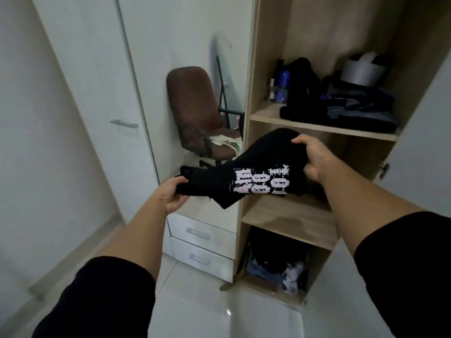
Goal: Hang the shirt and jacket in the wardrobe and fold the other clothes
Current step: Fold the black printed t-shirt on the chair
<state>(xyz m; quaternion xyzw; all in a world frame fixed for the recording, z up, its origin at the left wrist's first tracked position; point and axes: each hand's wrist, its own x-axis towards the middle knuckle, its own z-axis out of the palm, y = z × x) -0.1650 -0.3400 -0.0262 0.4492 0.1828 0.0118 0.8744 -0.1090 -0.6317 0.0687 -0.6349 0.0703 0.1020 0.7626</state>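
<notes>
A folded black garment (251,172) with white lettering hangs between both hands in front of the open wardrobe (251,93). My left hand (172,195) grips its left end. My right hand (311,158) grips its right end, just above the middle shelf (288,215), whose wooden board is bare in front. On the upper shelf (317,126) lies a stack of dark folded clothes (353,111). The lowest compartment holds a heap of loose clothes (275,267).
A brown office chair (195,111) with light fabric on its seat stands in the corner left of the wardrobe. White drawers (200,242) sit below my left hand. A blue bottle (283,86) stands on the upper shelf. White wardrobe doors flank both sides.
</notes>
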